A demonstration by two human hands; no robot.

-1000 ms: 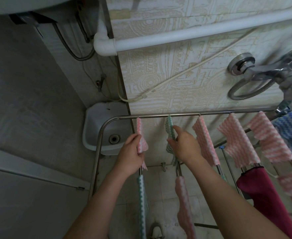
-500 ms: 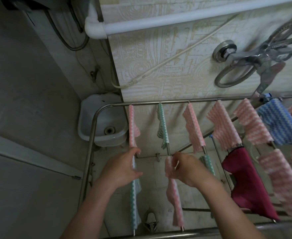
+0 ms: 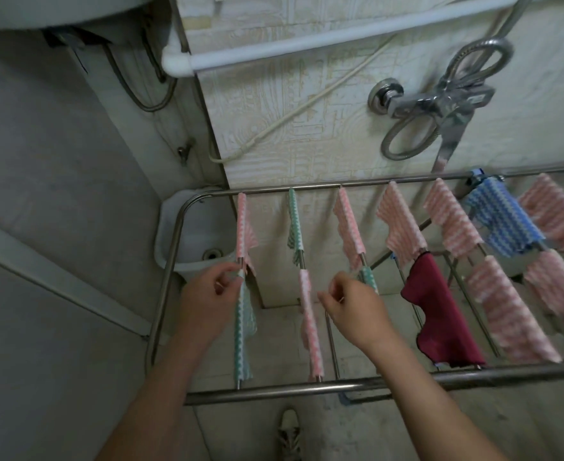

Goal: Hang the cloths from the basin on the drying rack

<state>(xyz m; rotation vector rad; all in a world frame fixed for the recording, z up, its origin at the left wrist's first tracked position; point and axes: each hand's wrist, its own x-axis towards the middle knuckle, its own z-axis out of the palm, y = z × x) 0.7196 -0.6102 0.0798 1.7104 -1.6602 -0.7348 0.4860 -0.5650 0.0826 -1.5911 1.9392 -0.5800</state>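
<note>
I see no readable writing or labels anywhere. My left hand (image 3: 207, 294) pinches the top edge of a green-and-white wavy-striped cloth (image 3: 244, 331) on the stainless steel tube drying rack (image 3: 274, 390). My right hand (image 3: 352, 307) is loosely curled, fingertips just beside a pink-and-white wavy-striped cloth (image 3: 310, 327) on the next rail, holding nothing.

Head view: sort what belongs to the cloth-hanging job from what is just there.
Job:
rack
pink cloths
green cloths
blue cloth
maroon cloth
hands: left, right

Just there:
tap
hose
white pipe
floor sink
</note>
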